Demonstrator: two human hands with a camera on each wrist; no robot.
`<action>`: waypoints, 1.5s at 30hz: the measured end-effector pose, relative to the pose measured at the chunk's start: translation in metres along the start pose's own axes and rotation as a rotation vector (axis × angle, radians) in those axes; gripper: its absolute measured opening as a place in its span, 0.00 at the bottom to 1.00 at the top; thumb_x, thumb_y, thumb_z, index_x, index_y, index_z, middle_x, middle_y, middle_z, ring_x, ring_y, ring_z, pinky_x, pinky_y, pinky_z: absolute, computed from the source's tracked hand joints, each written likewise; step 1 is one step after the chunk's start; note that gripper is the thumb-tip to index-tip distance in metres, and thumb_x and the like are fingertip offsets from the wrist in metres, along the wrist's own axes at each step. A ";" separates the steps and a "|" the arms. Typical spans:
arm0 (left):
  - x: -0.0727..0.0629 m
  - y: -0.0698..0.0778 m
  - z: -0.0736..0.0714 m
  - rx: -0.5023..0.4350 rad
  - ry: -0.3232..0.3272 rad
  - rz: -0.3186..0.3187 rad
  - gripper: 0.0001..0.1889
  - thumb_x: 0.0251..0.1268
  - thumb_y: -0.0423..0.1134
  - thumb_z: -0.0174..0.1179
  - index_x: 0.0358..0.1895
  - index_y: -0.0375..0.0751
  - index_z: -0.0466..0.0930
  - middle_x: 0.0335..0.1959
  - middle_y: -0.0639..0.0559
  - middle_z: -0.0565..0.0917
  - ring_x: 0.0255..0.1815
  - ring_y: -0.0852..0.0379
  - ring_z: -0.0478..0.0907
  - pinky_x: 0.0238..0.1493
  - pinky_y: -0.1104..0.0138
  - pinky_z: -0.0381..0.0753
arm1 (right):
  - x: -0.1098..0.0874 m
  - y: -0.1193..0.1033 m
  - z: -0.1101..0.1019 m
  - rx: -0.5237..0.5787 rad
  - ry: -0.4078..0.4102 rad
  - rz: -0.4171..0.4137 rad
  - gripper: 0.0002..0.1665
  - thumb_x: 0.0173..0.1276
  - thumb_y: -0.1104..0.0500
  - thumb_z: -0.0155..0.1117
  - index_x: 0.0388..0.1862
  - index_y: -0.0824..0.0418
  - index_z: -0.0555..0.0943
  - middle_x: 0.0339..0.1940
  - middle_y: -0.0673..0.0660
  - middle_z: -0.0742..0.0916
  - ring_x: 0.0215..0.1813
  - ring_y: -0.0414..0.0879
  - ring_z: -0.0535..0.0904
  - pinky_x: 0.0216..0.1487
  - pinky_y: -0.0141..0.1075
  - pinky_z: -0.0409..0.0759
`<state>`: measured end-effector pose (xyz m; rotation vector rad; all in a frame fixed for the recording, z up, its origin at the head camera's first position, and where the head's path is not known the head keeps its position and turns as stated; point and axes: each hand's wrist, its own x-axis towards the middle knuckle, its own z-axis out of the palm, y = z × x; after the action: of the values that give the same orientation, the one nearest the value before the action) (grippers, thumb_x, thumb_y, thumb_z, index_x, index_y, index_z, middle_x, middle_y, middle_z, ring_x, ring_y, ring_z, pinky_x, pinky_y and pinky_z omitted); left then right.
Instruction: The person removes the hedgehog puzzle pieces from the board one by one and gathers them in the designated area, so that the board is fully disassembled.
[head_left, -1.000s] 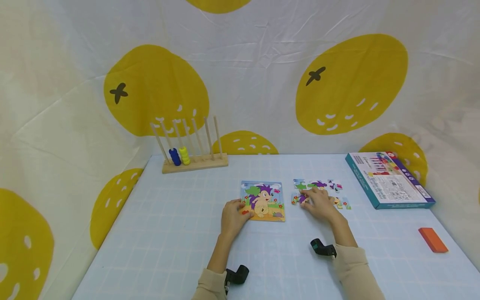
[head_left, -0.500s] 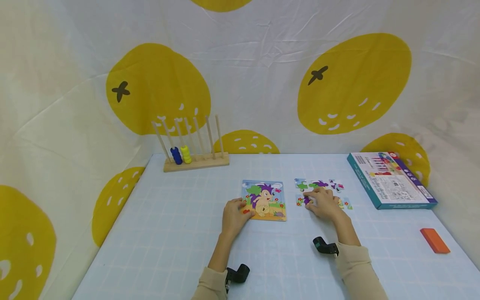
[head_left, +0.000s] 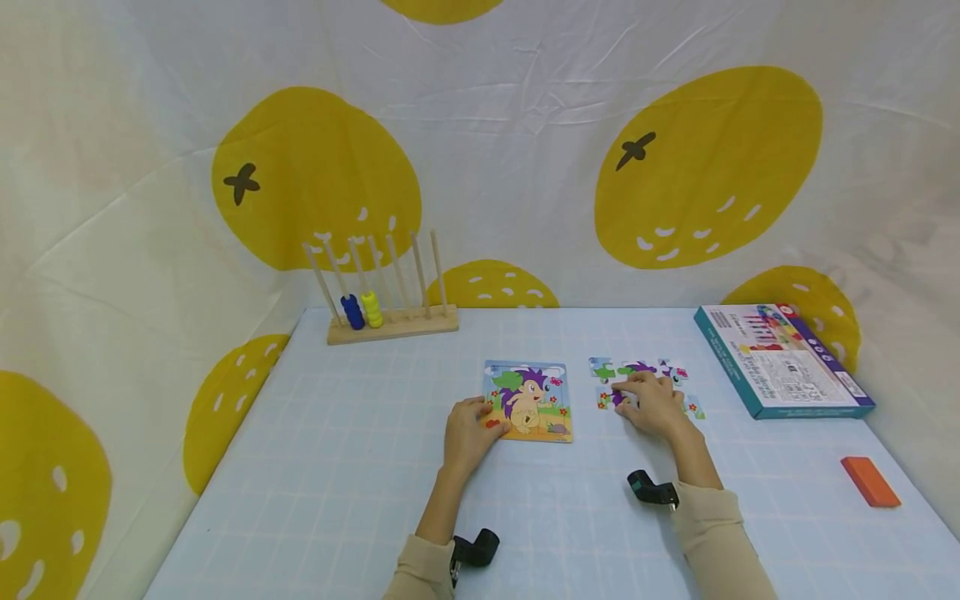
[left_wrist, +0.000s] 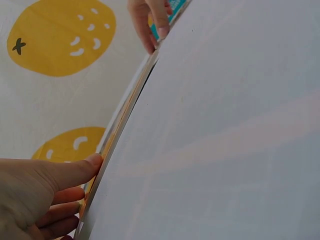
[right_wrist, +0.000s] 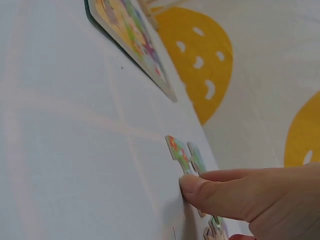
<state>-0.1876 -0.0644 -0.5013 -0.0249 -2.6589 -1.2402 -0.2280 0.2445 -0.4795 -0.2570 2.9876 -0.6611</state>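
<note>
In the head view, a square hedgehog jigsaw puzzle (head_left: 528, 400) lies face up at the middle of the table. My left hand (head_left: 465, 437) holds its near left corner, thumb on the front edge and fingers along the left side. Right of it, several loose jigsaw pieces (head_left: 602, 368) lie in two rows. My right hand (head_left: 656, 408) covers part of the nearer row. Its thumb and index finger pinch a purple jigsaw piece (head_left: 618, 397), beside a piece with red flowers (head_left: 602, 400). In the right wrist view, the thumb (right_wrist: 192, 185) is at the pieces' near edge.
A wooden counting rack (head_left: 397, 327) with blue and yellow beads stands at the back left. At the back right lies a flat teal-edged box (head_left: 795, 358). An orange block (head_left: 870, 482) sits near the right table edge. A yellow-patterned cloth hangs behind.
My right hand has moved slightly right, and the flowered and purple pieces of the nearer row have slid right with it. My left hand stays on the puzzle. The view shifted a little.
</note>
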 end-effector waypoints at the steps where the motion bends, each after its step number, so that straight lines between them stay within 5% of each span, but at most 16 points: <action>1: 0.000 0.000 0.000 0.000 0.000 -0.001 0.20 0.48 0.42 0.72 0.42 0.31 0.84 0.52 0.41 0.80 0.55 0.43 0.74 0.58 0.52 0.72 | 0.001 0.000 0.000 -0.004 0.004 0.004 0.24 0.64 0.56 0.63 0.58 0.60 0.78 0.61 0.70 0.70 0.58 0.71 0.56 0.49 0.66 0.57; 45: 0.000 0.000 0.001 0.013 0.007 -0.003 0.21 0.48 0.43 0.73 0.42 0.31 0.84 0.52 0.40 0.80 0.55 0.43 0.74 0.58 0.52 0.73 | 0.008 -0.003 0.000 -0.040 -0.002 0.038 0.23 0.64 0.57 0.62 0.59 0.60 0.77 0.61 0.70 0.69 0.57 0.72 0.57 0.48 0.66 0.57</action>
<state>-0.1883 -0.0637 -0.5021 -0.0149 -2.6620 -1.2214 -0.2351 0.2399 -0.4788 -0.2032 2.9978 -0.5979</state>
